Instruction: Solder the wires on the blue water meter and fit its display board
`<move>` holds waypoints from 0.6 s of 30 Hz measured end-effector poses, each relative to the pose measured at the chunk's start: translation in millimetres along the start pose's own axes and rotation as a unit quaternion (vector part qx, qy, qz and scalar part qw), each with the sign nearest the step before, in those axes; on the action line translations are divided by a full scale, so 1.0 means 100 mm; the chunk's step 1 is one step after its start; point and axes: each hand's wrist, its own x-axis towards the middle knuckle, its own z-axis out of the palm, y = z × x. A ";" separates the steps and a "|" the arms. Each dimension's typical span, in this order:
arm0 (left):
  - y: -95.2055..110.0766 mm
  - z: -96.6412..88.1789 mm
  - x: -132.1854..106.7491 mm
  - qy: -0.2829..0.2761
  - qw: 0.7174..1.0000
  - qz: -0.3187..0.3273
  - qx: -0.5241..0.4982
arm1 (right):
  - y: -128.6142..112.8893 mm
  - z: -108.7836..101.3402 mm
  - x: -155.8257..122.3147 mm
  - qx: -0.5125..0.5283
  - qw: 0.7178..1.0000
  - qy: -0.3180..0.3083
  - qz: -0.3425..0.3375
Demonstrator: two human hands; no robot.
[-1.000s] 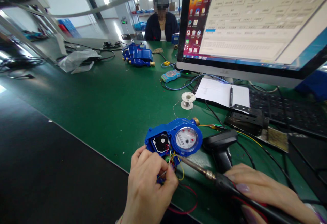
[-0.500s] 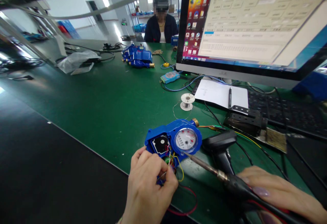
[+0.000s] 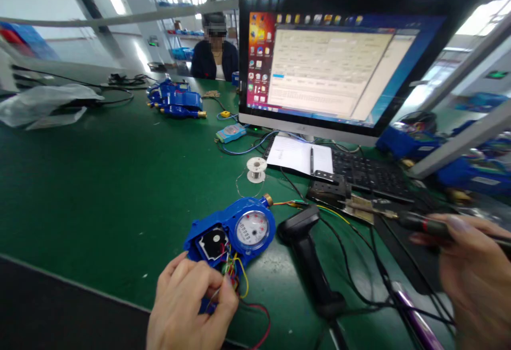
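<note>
A blue water meter (image 3: 232, 213) lies on the green table, its round dial facing up and its side compartment open. Coloured wires (image 3: 232, 270) spill from that compartment. Beside it my left hand (image 3: 191, 302) is closed, with thumb and fingertips pinching a thin wire (image 3: 214, 295). My right hand (image 3: 475, 259) grips the handle of a soldering iron (image 3: 425, 226) on the right. The iron points left, its tip at the worn pad of the soldering iron stand (image 3: 361, 209); whether it touches the pad I cannot tell.
A black barcode scanner (image 3: 311, 270) lies right of the meter, with cables around it. Behind are a solder spool (image 3: 256, 171), a notebook (image 3: 295, 154) with a pen, a keyboard (image 3: 367, 171) and a monitor (image 3: 311, 121). More blue meters (image 3: 175, 99) stand farther back; a person (image 3: 215, 57) sits beyond.
My right hand has carried the soldering iron from beside the meter's dial to the stand's pad. My left hand keeps its pinch by the wires. The view has turned right.
</note>
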 end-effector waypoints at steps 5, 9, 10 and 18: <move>-0.02 0.07 0.01 0.039 0.999 0.000 -0.005 | 0.08 -0.16 0.45 -0.006 0.980 0.113 0.162; -0.03 0.06 0.01 0.033 0.999 0.039 0.003 | 0.33 -0.15 0.58 -0.030 0.975 0.089 0.203; -0.04 0.04 0.00 0.025 0.998 0.051 0.005 | 0.40 -0.11 0.59 -0.030 0.973 0.084 0.212; 0.03 -0.01 -0.04 0.010 1.000 0.000 -0.014 | 0.55 0.23 0.46 0.048 0.911 -0.124 0.389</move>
